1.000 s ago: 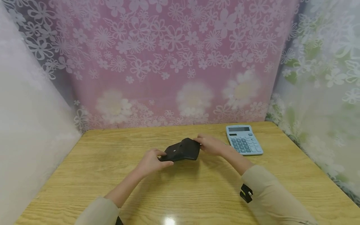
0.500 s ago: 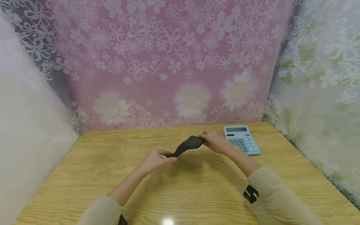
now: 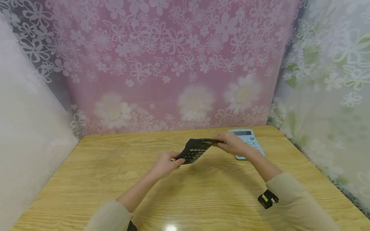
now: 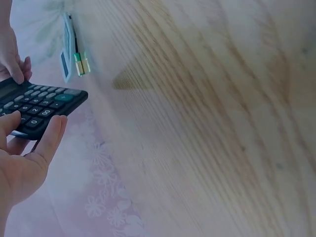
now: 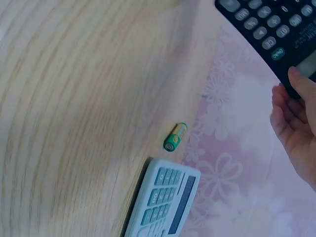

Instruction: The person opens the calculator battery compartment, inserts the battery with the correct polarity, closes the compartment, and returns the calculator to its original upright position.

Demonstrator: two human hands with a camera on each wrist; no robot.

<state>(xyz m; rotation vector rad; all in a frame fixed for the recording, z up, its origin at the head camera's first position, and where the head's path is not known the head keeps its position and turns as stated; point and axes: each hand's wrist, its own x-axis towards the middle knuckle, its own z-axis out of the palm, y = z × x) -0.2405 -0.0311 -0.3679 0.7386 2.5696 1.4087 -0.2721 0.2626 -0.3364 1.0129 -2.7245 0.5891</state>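
Note:
A black calculator [image 3: 196, 154] is held above the table between both hands, tilted, with its keys facing the wearer. My left hand [image 3: 165, 165] pinches its lower left end between thumb and fingers. At the opposite end, beside the display [image 5: 308, 64], my right hand [image 3: 232, 143] grips the edge with the thumb on the front face. The left wrist view shows the number keys [image 4: 42, 106] close to the left fingers. A light blue calculator [image 3: 251, 141] lies on the table behind the right hand, which partly covers it in the head view.
A green and yellow battery [image 5: 175, 137] lies beside the light blue calculator; the head view does not show it. The wooden table [image 3: 115, 179] is bordered by a pink floral curtain [image 3: 150, 80] at the back and pale curtains at both sides.
The black calculator has been turned over in both hands, from its back side through edge-on to its keys. Both hands have shifted slightly right in the head view.

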